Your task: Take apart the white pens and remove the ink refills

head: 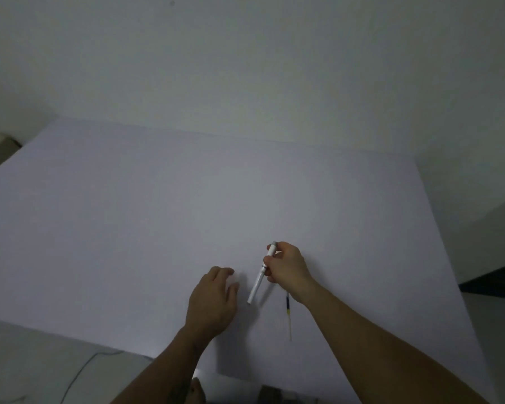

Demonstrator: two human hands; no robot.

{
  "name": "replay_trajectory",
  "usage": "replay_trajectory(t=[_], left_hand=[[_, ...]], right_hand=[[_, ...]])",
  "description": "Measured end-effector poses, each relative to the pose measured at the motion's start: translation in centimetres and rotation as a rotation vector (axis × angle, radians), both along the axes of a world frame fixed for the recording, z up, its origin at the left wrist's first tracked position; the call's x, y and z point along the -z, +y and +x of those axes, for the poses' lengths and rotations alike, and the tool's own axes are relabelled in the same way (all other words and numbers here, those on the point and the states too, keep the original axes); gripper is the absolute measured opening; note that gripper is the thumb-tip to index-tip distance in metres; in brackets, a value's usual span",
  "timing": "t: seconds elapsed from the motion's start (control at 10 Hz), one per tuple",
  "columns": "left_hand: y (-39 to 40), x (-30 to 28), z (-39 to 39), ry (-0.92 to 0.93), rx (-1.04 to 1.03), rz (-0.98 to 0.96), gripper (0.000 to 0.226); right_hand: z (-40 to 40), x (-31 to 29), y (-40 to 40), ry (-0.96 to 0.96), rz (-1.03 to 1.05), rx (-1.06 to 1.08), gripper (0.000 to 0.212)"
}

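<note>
My right hand (286, 265) grips a white pen (258, 279) near its upper part, and the pen slants down to the left above the white table (158, 214). Its grey cap end sticks up past my fingers. A thin ink refill (288, 316) with a dark and yellow section lies on the table just below my right wrist, pointing toward me. To the left of the pen, my left hand (213, 301) hovers palm down with its fingers loosely spread, holding nothing.
The table's near edge runs along the lower left, with a pale floor and a thin cable (79, 371) below it. A dark object (496, 279) sits off the table's right side. A white wall stands behind.
</note>
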State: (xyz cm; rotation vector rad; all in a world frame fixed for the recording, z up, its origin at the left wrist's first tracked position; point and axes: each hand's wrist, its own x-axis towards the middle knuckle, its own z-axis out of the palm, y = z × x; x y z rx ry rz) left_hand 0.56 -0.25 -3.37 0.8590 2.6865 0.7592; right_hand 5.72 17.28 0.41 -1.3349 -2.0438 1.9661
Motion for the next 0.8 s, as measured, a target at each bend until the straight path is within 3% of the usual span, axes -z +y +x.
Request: replay_trajectory(t=[0.1, 0.2, 0.5, 0.8], left_hand=[[-2.8, 1.6, -0.4, 0.101, 0.072, -0.255, 0.057], [-4.9, 2.9, -0.8, 0.063, 0.156, -0.428, 0.067], [-5.9, 4.0, -1.5, 0.062, 0.215, -0.453, 0.075], [-6.7, 1.1, -4.2, -0.006, 0.424, -0.520, 0.074]], right_hand=[[0.7, 1.0, -0.9, -0.095, 0.120, -0.126, 0.034], [1.0, 1.8, -2.3, -0.193, 0.275, -0.255, 0.032], [0.0, 3.2, -6.0, -0.401, 0.545, -0.309, 0.035], [-0.4, 0.7, -7.8, -0.486, 0.613, -0.172, 0.042]])
